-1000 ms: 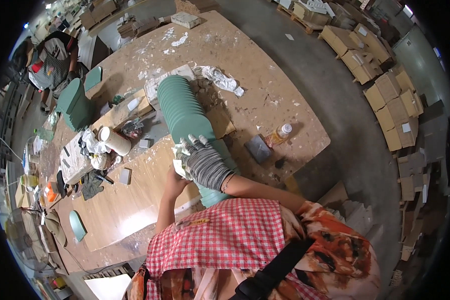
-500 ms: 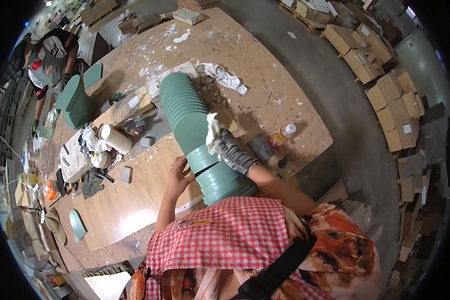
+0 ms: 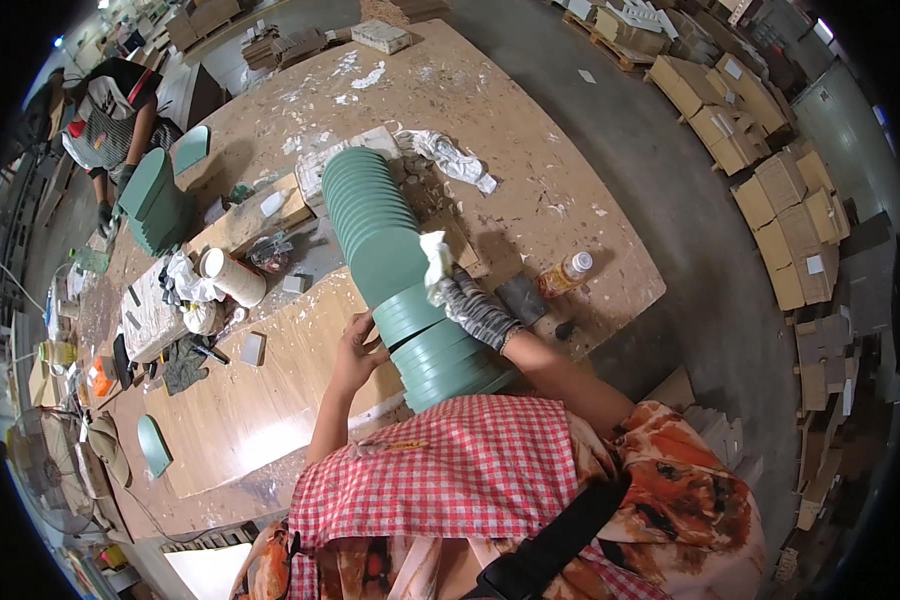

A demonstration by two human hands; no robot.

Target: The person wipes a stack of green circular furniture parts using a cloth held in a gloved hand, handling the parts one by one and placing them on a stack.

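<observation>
A row of green round-ended boards (image 3: pixel 370 205) leans in a fanned stack along the table in front of me. Closer to my body, more green boards (image 3: pixel 450 365) stand packed together, with a dark gap between two of them. My left hand (image 3: pixel 356 345), bare, grips the left edge of the boards by this gap, thumb and fingers bent around it; some fingertips are hidden. In a grey striped glove, my right hand (image 3: pixel 467 305) is closed on a crumpled white cloth (image 3: pixel 435 262) at the right side of the boards, over their upper edge.
A bottle of amber liquid (image 3: pixel 567 274) and a dark block (image 3: pixel 520 297) stand right of my glove. To the left are a white cup (image 3: pixel 232 278), rags and a single green board (image 3: pixel 154 446). Across the table a co-worker (image 3: pixel 115 115) stands by another green stack (image 3: pixel 157 203).
My right hand has shifted slightly to the right with the white cloth. My left hand keeps its place on the boards. The co-worker's hand has moved up, nearer the green stack.
</observation>
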